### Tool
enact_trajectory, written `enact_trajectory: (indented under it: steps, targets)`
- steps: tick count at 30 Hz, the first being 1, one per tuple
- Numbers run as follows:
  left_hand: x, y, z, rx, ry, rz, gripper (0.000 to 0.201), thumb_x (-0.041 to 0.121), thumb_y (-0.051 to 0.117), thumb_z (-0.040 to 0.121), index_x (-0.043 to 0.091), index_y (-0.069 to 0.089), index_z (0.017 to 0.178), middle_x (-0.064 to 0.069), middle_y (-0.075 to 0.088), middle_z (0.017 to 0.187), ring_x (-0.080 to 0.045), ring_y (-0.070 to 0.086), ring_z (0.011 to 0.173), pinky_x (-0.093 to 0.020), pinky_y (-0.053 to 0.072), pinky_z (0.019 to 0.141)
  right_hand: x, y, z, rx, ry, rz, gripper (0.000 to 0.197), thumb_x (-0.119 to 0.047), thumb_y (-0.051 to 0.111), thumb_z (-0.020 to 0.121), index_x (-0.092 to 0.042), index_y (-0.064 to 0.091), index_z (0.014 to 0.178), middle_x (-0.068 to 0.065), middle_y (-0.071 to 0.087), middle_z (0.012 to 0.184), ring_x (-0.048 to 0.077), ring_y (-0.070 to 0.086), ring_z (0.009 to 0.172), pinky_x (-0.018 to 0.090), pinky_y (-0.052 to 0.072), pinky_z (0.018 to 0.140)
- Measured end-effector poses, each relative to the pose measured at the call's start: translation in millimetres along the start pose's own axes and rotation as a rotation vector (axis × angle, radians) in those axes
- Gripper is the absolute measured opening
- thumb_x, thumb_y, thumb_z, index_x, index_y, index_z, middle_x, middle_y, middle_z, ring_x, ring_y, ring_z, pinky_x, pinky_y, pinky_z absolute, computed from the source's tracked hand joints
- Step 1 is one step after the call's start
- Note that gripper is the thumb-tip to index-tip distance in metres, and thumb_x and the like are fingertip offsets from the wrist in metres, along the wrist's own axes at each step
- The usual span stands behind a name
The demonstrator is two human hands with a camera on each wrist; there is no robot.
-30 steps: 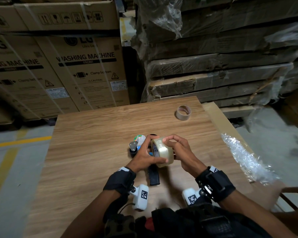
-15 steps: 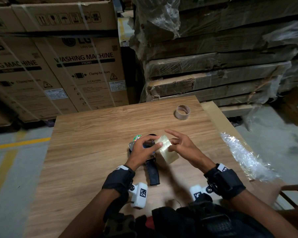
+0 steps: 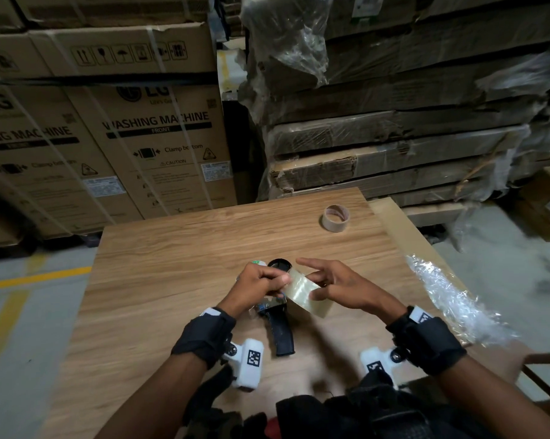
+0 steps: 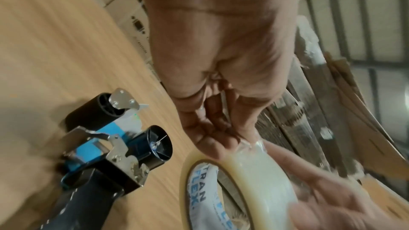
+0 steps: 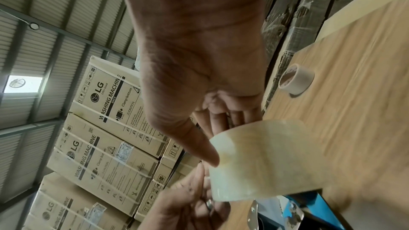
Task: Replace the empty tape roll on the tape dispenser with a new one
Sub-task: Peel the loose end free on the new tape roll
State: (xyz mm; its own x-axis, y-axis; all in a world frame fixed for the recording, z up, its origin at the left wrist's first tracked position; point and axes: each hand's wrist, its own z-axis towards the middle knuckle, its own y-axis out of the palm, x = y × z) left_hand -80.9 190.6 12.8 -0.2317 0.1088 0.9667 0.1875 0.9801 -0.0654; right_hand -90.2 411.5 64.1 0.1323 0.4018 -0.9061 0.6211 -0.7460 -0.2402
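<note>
The new clear tape roll [image 3: 305, 291] hangs just above the table, between both hands. My right hand [image 3: 318, 285] grips it with thumb and fingers, the index finger sticking out straight. My left hand [image 3: 283, 283] is curled, and its fingertips [image 4: 221, 148] pinch at the roll's [image 4: 254, 177] outer surface. In the right wrist view the thumb [image 5: 205, 151] presses on the roll [image 5: 261, 160]. The tape dispenser [image 3: 280, 327] lies on the table under the hands, its black hub [image 4: 158, 144] bare. The empty cardboard core [image 3: 336, 218] stands at the far right of the table.
Crumpled clear plastic wrap [image 3: 451, 299] lies along the wooden table's [image 3: 159, 280] right edge. Stacked washing-machine cartons [image 3: 147, 137] and wrapped flat packs [image 3: 394, 147] rise behind the table. A chair frame [image 3: 545, 369] shows at the lower right.
A second ago both hands held the roll upright over the dispenser. The roll has since turned and dropped to the right, and my right index finger has lifted off it.
</note>
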Motion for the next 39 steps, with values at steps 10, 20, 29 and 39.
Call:
enact_trajectory:
  steps: [10,20,29,39]
  targets:
    - [0,7,-11,0.192,0.229,0.270,0.010,0.029,0.083,0.075,0.022,0.079,0.079,0.004,0.076,0.078,-0.011,0.069,0.070,-0.030,0.056,0.070,3,5,5,0.032,0.001,-0.007,0.071,-0.002,0.069,0.073,-0.020,0.060,0.141,0.013,0.078,0.103,0.005,0.063,0.092,0.021,0.045,0.088]
    - [4,6,-20,0.093,0.007,-0.150,0.003,-0.002,0.072,0.085,-0.001,0.074,0.087,-0.010,0.072,0.073,-0.015,0.069,0.062,-0.024,0.061,0.062,1,0,1,-0.028,-0.011,0.031,0.065,0.017,0.062,0.082,-0.012,0.061,0.139,0.015,0.076,0.116,0.015,0.069,0.102,0.019,0.050,0.085]
    - [-4,0,-14,0.186,0.155,0.218,0.008,0.012,0.077,0.083,0.015,0.081,0.089,0.002,0.078,0.077,-0.014,0.071,0.067,-0.029,0.060,0.072,0,1,5,-0.053,-0.014,-0.009,0.060,0.015,0.062,0.081,-0.030,0.070,0.121,0.013,0.080,0.101,0.009,0.065,0.087,0.026,0.048,0.083]
    - [-1,-2,-25,0.069,-0.090,-0.301,0.012,-0.002,0.062,0.092,-0.008,0.073,0.095,-0.023,0.074,0.086,-0.023,0.073,0.071,-0.027,0.062,0.072,-1,-13,8,-0.149,0.010,-0.034,0.060,0.017,0.060,0.081,-0.016,0.067,0.131,0.017,0.078,0.110,0.008,0.066,0.090,0.021,0.049,0.082]
